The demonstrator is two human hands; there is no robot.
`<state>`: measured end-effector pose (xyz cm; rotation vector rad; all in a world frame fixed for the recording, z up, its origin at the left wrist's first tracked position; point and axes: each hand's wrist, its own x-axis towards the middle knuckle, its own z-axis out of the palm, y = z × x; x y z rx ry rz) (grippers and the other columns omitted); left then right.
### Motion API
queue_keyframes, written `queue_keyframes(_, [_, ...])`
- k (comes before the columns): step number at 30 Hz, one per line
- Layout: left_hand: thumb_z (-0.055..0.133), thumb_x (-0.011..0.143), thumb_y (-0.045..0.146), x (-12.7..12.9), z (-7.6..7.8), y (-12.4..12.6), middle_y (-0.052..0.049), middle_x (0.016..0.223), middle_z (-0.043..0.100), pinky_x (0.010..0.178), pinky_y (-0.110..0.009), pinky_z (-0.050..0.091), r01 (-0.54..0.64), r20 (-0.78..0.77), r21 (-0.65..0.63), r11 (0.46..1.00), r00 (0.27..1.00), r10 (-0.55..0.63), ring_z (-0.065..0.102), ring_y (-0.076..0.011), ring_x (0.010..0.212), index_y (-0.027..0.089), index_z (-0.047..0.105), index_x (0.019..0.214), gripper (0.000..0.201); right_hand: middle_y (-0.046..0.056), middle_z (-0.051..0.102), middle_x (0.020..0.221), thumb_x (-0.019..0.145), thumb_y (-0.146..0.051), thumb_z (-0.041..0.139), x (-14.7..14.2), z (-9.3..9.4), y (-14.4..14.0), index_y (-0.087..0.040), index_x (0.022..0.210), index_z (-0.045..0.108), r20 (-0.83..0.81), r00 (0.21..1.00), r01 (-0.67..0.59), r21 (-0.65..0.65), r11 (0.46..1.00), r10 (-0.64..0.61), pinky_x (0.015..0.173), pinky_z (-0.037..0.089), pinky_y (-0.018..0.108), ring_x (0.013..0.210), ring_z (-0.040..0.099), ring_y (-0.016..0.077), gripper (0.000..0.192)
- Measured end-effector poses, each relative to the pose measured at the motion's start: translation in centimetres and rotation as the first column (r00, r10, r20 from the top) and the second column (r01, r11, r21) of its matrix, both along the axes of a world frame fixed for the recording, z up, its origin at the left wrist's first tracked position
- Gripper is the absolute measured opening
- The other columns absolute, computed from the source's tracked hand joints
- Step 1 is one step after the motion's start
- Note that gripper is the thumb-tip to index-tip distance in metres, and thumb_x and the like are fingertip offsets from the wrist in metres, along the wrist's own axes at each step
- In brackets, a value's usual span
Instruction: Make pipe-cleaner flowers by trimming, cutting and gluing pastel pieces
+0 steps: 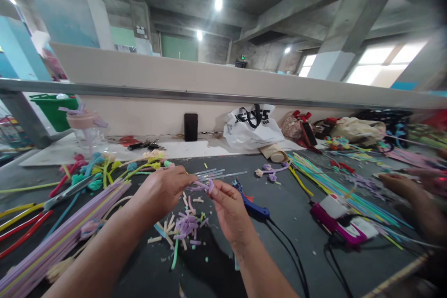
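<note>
Purple straw piece (203, 186) is pinched between both hands above the middle of the table (296, 223): the left hand (162, 191) grips one end, the right hand (226, 207) the other, keeping it taut over the cut scraps (186, 228) below.

Left hand (162, 191) and right hand (228, 207) pinching a purple straw piece (202, 186) above scattered cuttings (185, 228).

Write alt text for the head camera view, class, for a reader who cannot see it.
Two hands, the left hand and right hand, pinch a small purple straw piece over a dark worktable. Cut straw bits lie beneath, long straws at left, a blue glue gun at right.
</note>
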<state>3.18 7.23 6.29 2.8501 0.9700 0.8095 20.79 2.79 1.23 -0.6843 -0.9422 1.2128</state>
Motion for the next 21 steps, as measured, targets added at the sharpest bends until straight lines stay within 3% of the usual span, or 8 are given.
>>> queue_keyframes(4, [0.041, 0.081, 0.013, 0.2, 0.0, 0.0, -0.003, 0.080, 0.064, 0.080, -0.028, 0.044, 0.087, 0.087, -0.095, 0.992, 0.993, -0.079, 0.059, -0.0152, 0.079, 0.027, 0.065, 0.102, 0.035, -0.001, 0.058, 0.067, 0.068, -0.026, 0.068, -0.1, -0.1, 0.0, -0.019, 0.069, 0.068, -0.007, 1.000, -0.004, 0.020, 1.000, 0.004, 0.070, 0.035, 0.026, 0.067, 0.046, 0.0131, 0.007])
queue_keyframes(8, [0.037, 0.083, 0.011, 0.3, 0.4, 0.0, -0.002, 0.079, 0.065, 0.083, -0.028, 0.042, 0.114, 0.047, -0.170, 0.979, 0.993, -0.108, 0.058, -0.0143, 0.079, 0.027, 0.064, 0.104, 0.038, -0.002, 0.057, 0.065, 0.068, -0.027, 0.068, -0.2, -0.3, 0.0, -0.019, 0.068, 0.067, -0.004, 1.000, -0.013, 0.038, 0.999, 0.013, 0.071, 0.035, 0.025, 0.066, 0.045, 0.0124, 0.008])
queue_keyframes(14, [0.036, 0.083, 0.010, 0.4, -0.6, 0.4, -0.004, 0.087, 0.064, 0.082, -0.028, 0.042, 0.149, 0.017, -0.129, 0.980, 0.989, -0.148, 0.058, -0.0147, 0.082, 0.022, 0.060, 0.105, 0.035, -0.001, 0.056, 0.068, 0.070, -0.024, 0.066, -0.5, -0.5, 0.1, -0.018, 0.068, 0.065, 0.023, 1.000, 0.001, 0.056, 0.998, -0.003, 0.072, 0.036, 0.027, 0.070, 0.046, 0.0135, 0.006])
queue_keyframes(18, [0.036, 0.085, 0.013, 1.6, -0.5, -0.7, -0.006, 0.105, 0.061, 0.081, -0.027, 0.044, 0.169, 0.095, -0.160, 0.973, 0.983, -0.155, 0.057, -0.0160, 0.093, 0.020, 0.047, 0.117, 0.035, -0.001, 0.055, 0.068, 0.070, -0.022, 0.066, -0.8, -1.0, 0.3, -0.018, 0.062, 0.063, 0.069, 0.996, 0.058, 0.062, 0.996, -0.062, 0.071, 0.036, 0.026, 0.071, 0.046, 0.0136, 0.010])
queue_keyframes(21, [0.038, 0.083, 0.010, 2.6, 0.3, -2.2, -0.004, 0.103, 0.060, 0.083, -0.027, 0.044, 0.212, 0.066, -0.215, 0.953, 0.977, -0.203, 0.056, -0.0151, 0.094, 0.025, 0.047, 0.115, 0.037, -0.001, 0.054, 0.069, 0.072, -0.023, 0.065, -0.8, -1.4, 0.4, -0.017, 0.064, 0.064, 0.105, 0.988, 0.109, 0.068, 0.992, -0.116, 0.069, 0.037, 0.025, 0.070, 0.046, 0.0135, 0.010])
